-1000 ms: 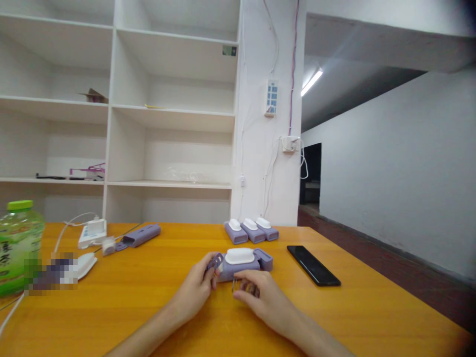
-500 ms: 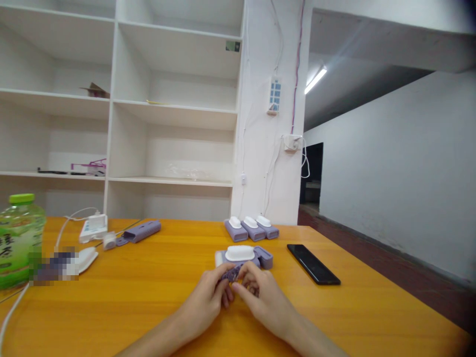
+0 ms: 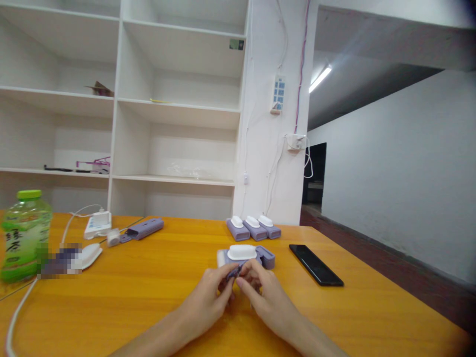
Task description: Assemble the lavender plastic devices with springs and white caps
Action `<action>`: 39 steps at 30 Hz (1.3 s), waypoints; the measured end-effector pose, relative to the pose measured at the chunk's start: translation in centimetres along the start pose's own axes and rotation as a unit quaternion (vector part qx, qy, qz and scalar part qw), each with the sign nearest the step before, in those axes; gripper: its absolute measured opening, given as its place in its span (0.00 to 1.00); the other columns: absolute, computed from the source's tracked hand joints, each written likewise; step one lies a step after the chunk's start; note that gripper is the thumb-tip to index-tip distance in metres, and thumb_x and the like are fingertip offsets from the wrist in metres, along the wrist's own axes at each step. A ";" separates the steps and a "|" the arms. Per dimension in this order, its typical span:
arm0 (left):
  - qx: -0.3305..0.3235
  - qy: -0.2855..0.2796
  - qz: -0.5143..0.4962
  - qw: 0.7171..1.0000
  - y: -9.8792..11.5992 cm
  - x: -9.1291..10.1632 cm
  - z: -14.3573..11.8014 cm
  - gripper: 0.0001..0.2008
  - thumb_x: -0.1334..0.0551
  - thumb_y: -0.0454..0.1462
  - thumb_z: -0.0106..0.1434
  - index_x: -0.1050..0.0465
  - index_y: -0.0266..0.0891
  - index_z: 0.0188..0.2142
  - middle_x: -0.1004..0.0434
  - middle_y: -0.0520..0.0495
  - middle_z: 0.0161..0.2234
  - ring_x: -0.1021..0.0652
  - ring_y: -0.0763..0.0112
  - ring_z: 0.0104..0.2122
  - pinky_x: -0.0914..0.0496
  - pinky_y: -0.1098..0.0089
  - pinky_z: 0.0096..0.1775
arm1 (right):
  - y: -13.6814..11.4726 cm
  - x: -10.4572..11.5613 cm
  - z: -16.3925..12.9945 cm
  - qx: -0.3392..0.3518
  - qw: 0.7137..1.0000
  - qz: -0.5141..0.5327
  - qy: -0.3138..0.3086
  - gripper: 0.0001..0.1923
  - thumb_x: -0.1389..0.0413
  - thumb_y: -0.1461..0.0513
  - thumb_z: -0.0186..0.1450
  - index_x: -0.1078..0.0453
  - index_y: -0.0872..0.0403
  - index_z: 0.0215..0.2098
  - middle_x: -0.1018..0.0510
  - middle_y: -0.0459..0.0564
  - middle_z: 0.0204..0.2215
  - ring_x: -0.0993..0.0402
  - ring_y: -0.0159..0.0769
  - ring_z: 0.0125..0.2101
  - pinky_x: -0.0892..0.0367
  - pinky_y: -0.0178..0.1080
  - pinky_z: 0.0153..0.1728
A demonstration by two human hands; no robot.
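A small dark purple piece [image 3: 233, 272] is pinched between the fingertips of both my hands, low over the table; its kind is too covered by fingers to make out. My left hand [image 3: 208, 292] holds it from the left with closed fingers. My right hand [image 3: 265, 286] grips its right side, thumb and index finger meeting near it. Just beyond the fingers lies a lilac case [image 3: 222, 258] with a white rounded oblong piece [image 3: 241, 252] on top. A lilac open cap [image 3: 267, 258] sits at the case's right end.
Three lilac cases with white tops [image 3: 255, 229] stand at the back edge of the orange table [image 3: 148, 307]. A black phone [image 3: 316, 265] lies right. Leftward are a green bottle [image 3: 26, 238], a power strip [image 3: 97, 225], a cable and another lilac case [image 3: 147, 228].
The view has shifted slightly, moving the scene a little to the right. My fingers have turned the purple piece, so less of it shows. Both hands keep hold of it.
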State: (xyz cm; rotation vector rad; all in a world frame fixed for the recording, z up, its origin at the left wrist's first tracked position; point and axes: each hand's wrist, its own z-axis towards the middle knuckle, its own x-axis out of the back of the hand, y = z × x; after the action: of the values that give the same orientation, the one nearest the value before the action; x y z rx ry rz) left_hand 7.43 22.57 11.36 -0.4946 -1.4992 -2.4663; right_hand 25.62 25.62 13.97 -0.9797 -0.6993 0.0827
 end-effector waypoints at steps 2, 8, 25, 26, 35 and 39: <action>0.003 0.025 0.014 1.000 -0.5 0.0 0.1 0.16 0.44 0.40 0.70 0.26 0.40 0.53 0.20 0.46 0.35 0.24 0.71 0.27 0.29 0.73 0.32 | -0.5 0.2 0.0 0.006 1.000 -0.030 0.003 0.08 0.44 0.56 0.70 0.34 0.52 0.41 0.24 0.45 0.33 0.28 0.33 0.30 0.36 0.33 0.31; 0.078 0.030 -0.126 0.989 -1.4 0.1 1.0 0.17 0.44 0.43 0.68 0.27 0.33 0.48 0.25 0.50 0.20 0.25 0.71 0.16 0.31 0.76 0.20 | -0.9 1.6 0.3 0.025 1.000 -0.009 0.014 0.11 0.53 0.58 0.74 0.33 0.53 0.49 0.24 0.49 0.38 0.26 0.35 0.35 0.30 0.36 0.39; 0.084 -0.057 -0.294 0.950 0.4 -0.5 0.7 0.25 0.37 0.50 0.64 0.27 0.29 0.49 0.21 0.43 0.24 0.22 0.71 0.19 0.27 0.74 0.23 | 0.1 1.3 0.2 0.155 0.963 -0.217 0.030 0.06 0.46 0.63 0.70 0.30 0.51 0.45 0.27 0.49 0.37 0.28 0.37 0.36 0.30 0.37 0.38; 0.088 -0.058 -0.295 0.950 0.3 -0.5 0.7 0.26 0.37 0.51 0.64 0.27 0.29 0.50 0.21 0.43 0.24 0.22 0.71 0.19 0.27 0.74 0.23 | 0.1 1.3 0.2 0.152 0.964 -0.217 0.035 0.05 0.46 0.63 0.69 0.30 0.51 0.43 0.28 0.49 0.37 0.28 0.36 0.36 0.30 0.36 0.38; 0.074 -0.048 -0.290 0.953 0.6 -0.6 0.7 0.23 0.36 0.48 0.65 0.25 0.31 0.50 0.21 0.42 0.29 0.19 0.68 0.24 0.26 0.73 0.26 | 0.2 1.2 0.1 0.169 0.966 -0.193 0.033 0.12 0.48 0.64 0.71 0.30 0.51 0.51 0.31 0.52 0.43 0.27 0.38 0.43 0.27 0.38 0.44; 0.069 -0.049 -0.295 0.952 0.5 -0.7 0.7 0.23 0.36 0.47 0.65 0.26 0.32 0.52 0.21 0.44 0.28 0.20 0.68 0.25 0.26 0.73 0.26 | -0.6 1.2 -0.3 0.172 0.971 -0.165 0.004 0.13 0.50 0.65 0.72 0.31 0.51 0.53 0.30 0.52 0.43 0.27 0.38 0.44 0.27 0.38 0.46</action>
State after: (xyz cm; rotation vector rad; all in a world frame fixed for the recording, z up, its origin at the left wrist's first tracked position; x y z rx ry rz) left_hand 8.38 22.93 11.82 -0.1507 -2.0931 -2.7529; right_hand 26.63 25.50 14.97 -0.5222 -0.8008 -0.0905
